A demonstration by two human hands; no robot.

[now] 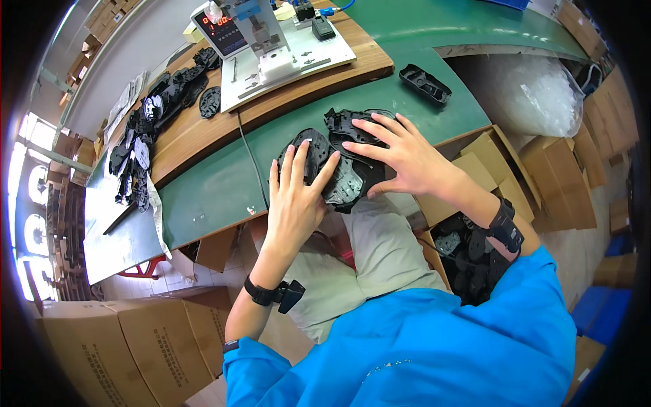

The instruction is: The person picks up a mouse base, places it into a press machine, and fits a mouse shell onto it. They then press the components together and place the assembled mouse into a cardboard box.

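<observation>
Several black plastic shells, shaped like computer mouse housings, lie in a group at the near edge of the green table. My left hand rests on the left shell with its fingers spread. Over the other shells my right hand is stretched out, fingers apart, touching the upper shell. Between the two hands a shell with a greyish, shiny inner face lies close to my right thumb. The hands partly cover the pieces, so how they overlap is hard to tell.
A machine with a white base plate and a red-lit display stands on a wooden board. Black parts are heaped at left. One shell lies at right. An open carton beside me holds black parts.
</observation>
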